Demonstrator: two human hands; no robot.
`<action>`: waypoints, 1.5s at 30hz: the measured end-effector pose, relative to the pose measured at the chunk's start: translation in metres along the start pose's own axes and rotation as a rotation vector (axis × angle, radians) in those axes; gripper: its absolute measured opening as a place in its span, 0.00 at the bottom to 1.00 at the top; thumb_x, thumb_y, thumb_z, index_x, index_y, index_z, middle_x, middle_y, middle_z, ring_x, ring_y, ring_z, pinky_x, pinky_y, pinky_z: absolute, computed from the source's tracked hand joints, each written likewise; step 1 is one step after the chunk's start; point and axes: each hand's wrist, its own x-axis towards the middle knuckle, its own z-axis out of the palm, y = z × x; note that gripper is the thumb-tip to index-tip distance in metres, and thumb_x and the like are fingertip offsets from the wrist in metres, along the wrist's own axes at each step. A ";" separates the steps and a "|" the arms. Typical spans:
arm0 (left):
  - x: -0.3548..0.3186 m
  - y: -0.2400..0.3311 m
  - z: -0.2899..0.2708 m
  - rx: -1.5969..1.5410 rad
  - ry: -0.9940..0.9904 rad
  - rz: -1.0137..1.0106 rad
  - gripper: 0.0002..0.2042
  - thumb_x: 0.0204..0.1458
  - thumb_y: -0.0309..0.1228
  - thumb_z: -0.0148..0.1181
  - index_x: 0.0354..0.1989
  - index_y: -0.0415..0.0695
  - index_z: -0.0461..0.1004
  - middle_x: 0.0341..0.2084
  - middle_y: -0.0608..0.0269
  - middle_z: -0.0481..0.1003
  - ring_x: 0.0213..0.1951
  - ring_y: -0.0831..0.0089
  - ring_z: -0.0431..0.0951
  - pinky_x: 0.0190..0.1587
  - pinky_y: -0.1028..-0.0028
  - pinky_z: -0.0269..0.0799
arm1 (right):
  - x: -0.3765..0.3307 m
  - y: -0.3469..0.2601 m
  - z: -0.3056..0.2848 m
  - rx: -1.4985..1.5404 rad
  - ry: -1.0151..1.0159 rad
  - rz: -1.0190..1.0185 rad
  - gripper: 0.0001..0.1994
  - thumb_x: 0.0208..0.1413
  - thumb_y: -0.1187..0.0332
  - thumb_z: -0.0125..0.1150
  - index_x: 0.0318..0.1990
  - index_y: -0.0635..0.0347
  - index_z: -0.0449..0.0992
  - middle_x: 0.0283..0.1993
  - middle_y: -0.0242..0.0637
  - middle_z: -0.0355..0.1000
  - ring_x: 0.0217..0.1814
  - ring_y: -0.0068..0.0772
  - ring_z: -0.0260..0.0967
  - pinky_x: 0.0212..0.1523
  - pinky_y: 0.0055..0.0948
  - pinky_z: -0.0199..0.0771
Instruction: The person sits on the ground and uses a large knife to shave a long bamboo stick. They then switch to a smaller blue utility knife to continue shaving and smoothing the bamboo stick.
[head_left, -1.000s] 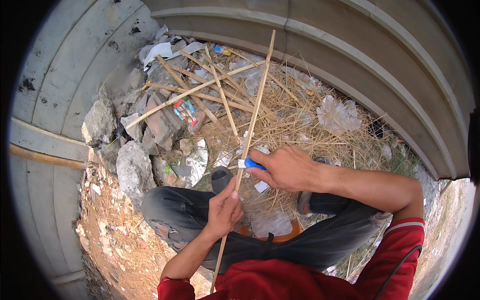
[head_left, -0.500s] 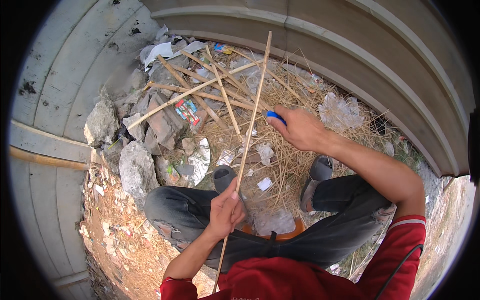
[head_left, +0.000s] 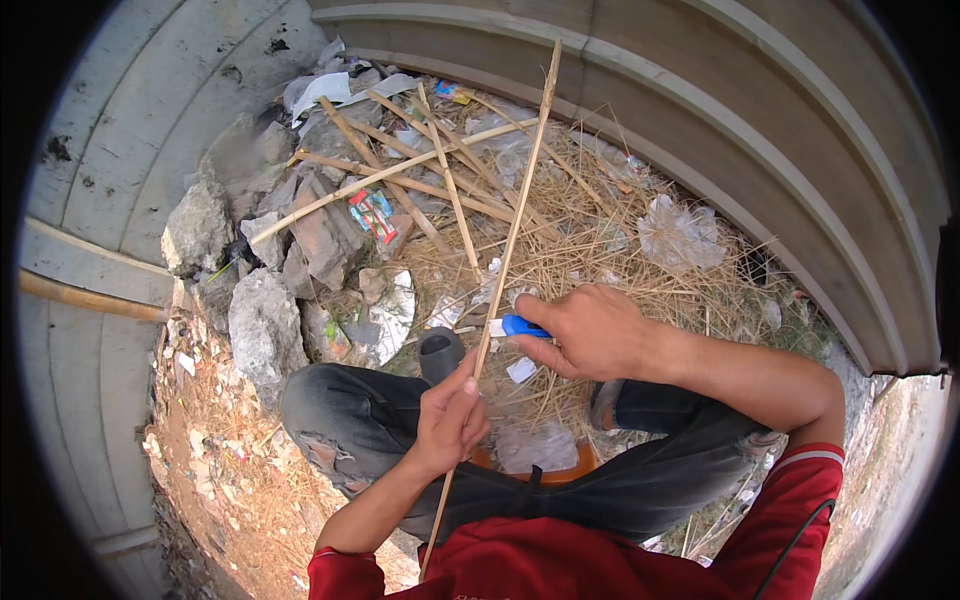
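Knife (head_left: pixel 527 326), clamped in my right fingers (head_left: pixel 548 355), has come back from farther out to just above my left fingers (head_left: pixel 462 402), which pinch the stick (head_left: pixel 523 195) slanting over the straw (head_left: pixel 598 235); paring seems back at this near stretch.

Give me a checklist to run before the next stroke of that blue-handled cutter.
1. Left hand grips the long stick: ok, fingers closed around it.
2. Right hand holds the blue-handled cutter: ok.
3. Left hand apart from the blade: ok, it grips lower down the stick.
4. Hands gloved: not ok, both are bare.
5. Blade sharp: cannot tell.
6. Ground ahead uncluttered: not ok, loose sticks lie crossed over straw and rubble.
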 end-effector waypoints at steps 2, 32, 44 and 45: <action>0.002 -0.007 -0.004 0.007 0.018 0.047 0.24 0.74 0.34 0.42 0.77 0.48 0.55 0.13 0.75 0.54 0.14 0.85 0.49 0.17 0.80 0.51 | 0.003 -0.010 0.008 -0.011 -0.094 -0.024 0.17 0.68 0.52 0.55 0.47 0.57 0.71 0.21 0.49 0.74 0.25 0.61 0.75 0.27 0.55 0.74; -0.003 -0.012 -0.012 0.030 -0.003 -0.061 0.25 0.73 0.32 0.44 0.76 0.44 0.55 0.13 0.73 0.56 0.13 0.84 0.52 0.18 0.79 0.53 | 0.010 0.017 -0.006 -0.012 -0.125 0.176 0.18 0.69 0.52 0.51 0.43 0.60 0.76 0.29 0.53 0.77 0.35 0.62 0.77 0.39 0.58 0.74; -0.010 -0.019 -0.013 0.149 -0.089 -0.074 0.24 0.73 0.32 0.44 0.76 0.45 0.55 0.13 0.74 0.53 0.15 0.84 0.50 0.20 0.79 0.52 | 0.007 0.117 -0.063 -0.242 0.336 0.301 0.19 0.67 0.49 0.55 0.46 0.56 0.78 0.28 0.51 0.77 0.35 0.62 0.76 0.37 0.55 0.74; -0.009 -0.022 -0.016 0.130 -0.096 -0.073 0.24 0.73 0.31 0.44 0.76 0.45 0.55 0.14 0.73 0.54 0.15 0.84 0.52 0.20 0.78 0.52 | 0.007 0.118 -0.061 -0.255 0.331 0.308 0.19 0.67 0.49 0.56 0.46 0.56 0.78 0.28 0.51 0.77 0.35 0.62 0.76 0.37 0.55 0.74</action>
